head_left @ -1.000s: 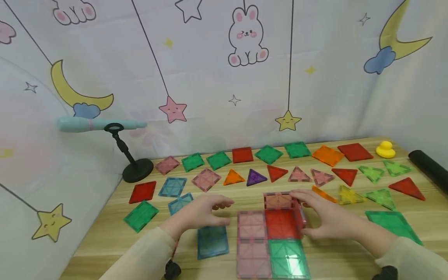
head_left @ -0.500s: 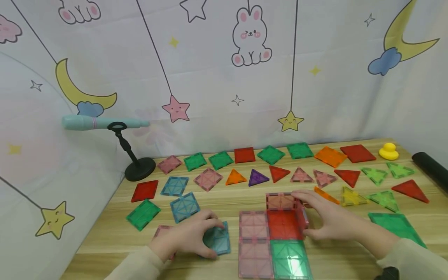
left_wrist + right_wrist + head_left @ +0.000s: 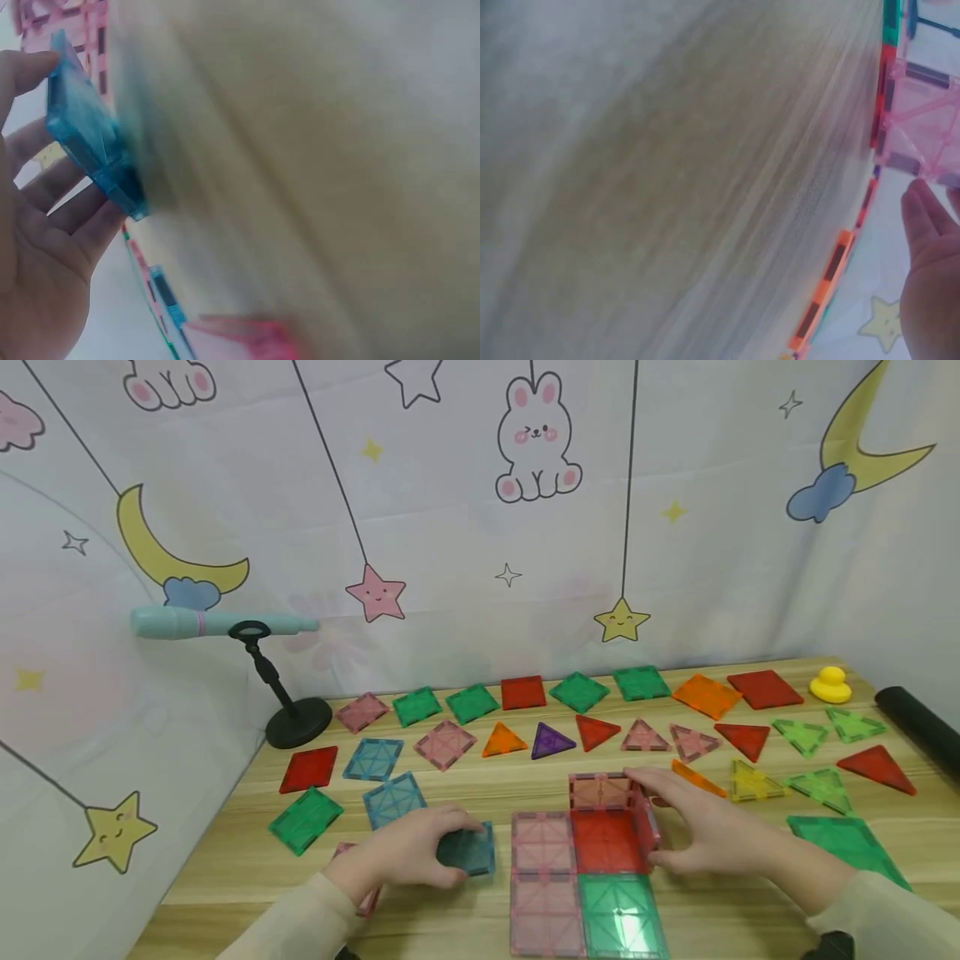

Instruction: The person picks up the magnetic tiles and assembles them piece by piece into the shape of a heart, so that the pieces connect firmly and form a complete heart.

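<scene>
In the head view, a yellow duck point(image 3: 830, 686) and a black cylinder point(image 3: 918, 725) lie at the far right of the wooden table point(image 3: 225, 878), and a black stand point(image 3: 298, 723) at the far left. Loose squares and triangles spread across the far half. A flat block of four squares, two pink point(image 3: 542, 843), one red point(image 3: 606, 842) and one green point(image 3: 622, 914), lies between the hands, and a reddish tile point(image 3: 600, 792) stands along the red square's far edge. The left hand point(image 3: 412, 850) grips a blue tile point(image 3: 476, 853) by its edges, just left of the block; a flat blue square point(image 3: 393, 800) lies just beyond that hand. The right hand point(image 3: 723, 822) holds a standing pink tile point(image 3: 647, 827) at the red square's right edge.

In the left wrist view, thumb and fingers pinch the tilted blue tile over blurred wood; I cannot tell whether it touches the table.

In the right wrist view, fingertips touch the pink tile's edge, and an orange edge point(image 3: 823, 289) shows nearby.
</scene>
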### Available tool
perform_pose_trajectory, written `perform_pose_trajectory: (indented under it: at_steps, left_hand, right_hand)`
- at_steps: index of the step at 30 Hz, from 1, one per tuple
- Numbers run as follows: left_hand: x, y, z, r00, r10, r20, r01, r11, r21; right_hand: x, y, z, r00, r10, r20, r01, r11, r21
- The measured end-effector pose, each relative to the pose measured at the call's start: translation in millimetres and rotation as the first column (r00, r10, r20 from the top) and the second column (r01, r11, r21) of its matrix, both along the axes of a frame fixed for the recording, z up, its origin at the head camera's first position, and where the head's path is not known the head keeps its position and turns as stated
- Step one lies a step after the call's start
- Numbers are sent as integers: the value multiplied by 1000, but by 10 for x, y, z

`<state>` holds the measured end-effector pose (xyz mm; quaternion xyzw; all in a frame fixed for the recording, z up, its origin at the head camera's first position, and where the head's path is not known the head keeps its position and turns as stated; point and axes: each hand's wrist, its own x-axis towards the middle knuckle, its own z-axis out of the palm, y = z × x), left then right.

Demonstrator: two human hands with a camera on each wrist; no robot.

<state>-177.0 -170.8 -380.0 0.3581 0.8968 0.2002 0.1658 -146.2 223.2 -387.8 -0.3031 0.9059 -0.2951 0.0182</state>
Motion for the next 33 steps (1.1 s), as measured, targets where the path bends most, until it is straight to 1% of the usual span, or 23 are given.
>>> perform_pose_trajectory:
  at_steps: [2, 5, 8, 11, 13, 14, 16, 18, 21, 25, 28, 29, 30, 33]
  left_hand:
    - [-41, 10, 33, 1000, 5, 11, -5, 999, 33]
    - [-108, 48, 78, 1000, 13, -17, -11, 996, 84]
    - [-180, 117, 120, 995, 33, -96, -20, 991, 131]
    - [-261, 213, 156, 980, 75, -185, -45, 985, 164]
    - [-318, 288, 169, 968, 98, -232, -56, 982, 180]
    - [-347, 328, 172, 963, 106, -247, -61, 981, 185]
    - [-397, 415, 176, 960, 117, -256, -69, 980, 188]
    - [-431, 510, 181, 961, 116, -252, -69, 980, 188]
    - [-445, 659, 194, 967, 105, -232, -62, 981, 183]
    - [-432, 838, 189, 971, 50, -234, -4, 981, 193]
    - [-414, 914, 176, 973, 17, -230, 34, 976, 215]
    - [-408, 918, 175, 976, 16, -215, 34, 973, 226]
    - [-401, 906, 177, 981, 26, -193, 20, 973, 231]
    - [-404, 773, 180, 990, 79, -119, -48, 968, 248]
  right_hand:
    - [-1, 8, -5, 1000, -1, -2, 1, 1000, -1]
    - [-3, 20, -12, 1000, 2, -11, -2, 1000, -1]
    - [-8, 26, -16, 1000, 6, -10, -6, 1000, -7]
    - [-12, 29, -20, 1000, 13, -5, -13, 1000, -19]
    - [-14, 31, -24, 1000, 20, -6, -21, 999, -28]
    - [-13, 32, -23, 1000, 22, -7, -22, 999, -30]
    - [-11, 31, -21, 1000, 26, -7, -26, 999, -34]
    - [-9, 29, -13, 1000, 25, -6, -26, 999, -33]
    - [-11, 24, -3, 1000, 23, -1, -23, 999, -28]
    - [-23, 22, -5, 1000, 19, 1, -19, 1000, -20]
    - [-28, 28, -16, 1000, 17, 1, -17, 1000, -26]
    - [-28, 30, -21, 1000, 18, 0, -18, 999, -28]
    - [-28, 31, -24, 1000, 20, 1, -20, 999, -33]
    - [-30, 34, -24, 1000, 24, 3, -24, 999, -39]
